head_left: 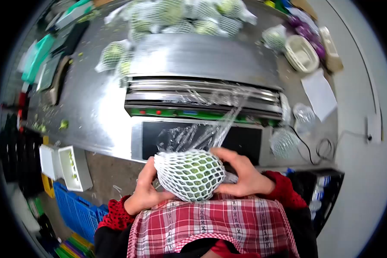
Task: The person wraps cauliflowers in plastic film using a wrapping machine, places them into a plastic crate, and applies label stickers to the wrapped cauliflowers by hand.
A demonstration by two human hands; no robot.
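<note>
1. I see a machine (204, 58) ahead of the left hand (144, 192) and right hand (244, 174).
2. Clear film (182, 137) lies loose before them, I think not closed yet; its ends are hard to see.
3. The ball (193, 174) is between both hands, held, net (168, 170) already on, bottom hidden.

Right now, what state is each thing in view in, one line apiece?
Netted vegetable: sleeved in white mesh, held between both hands
Left hand: curled against its left side
Right hand: gripping its right side
Clear film: crumpled, trailing from the machine
Machine: on the table; power state unclear
Netted heads: piled behind the machine
White bin: open, green scraps inside
Paper sheet: unfolded
</note>
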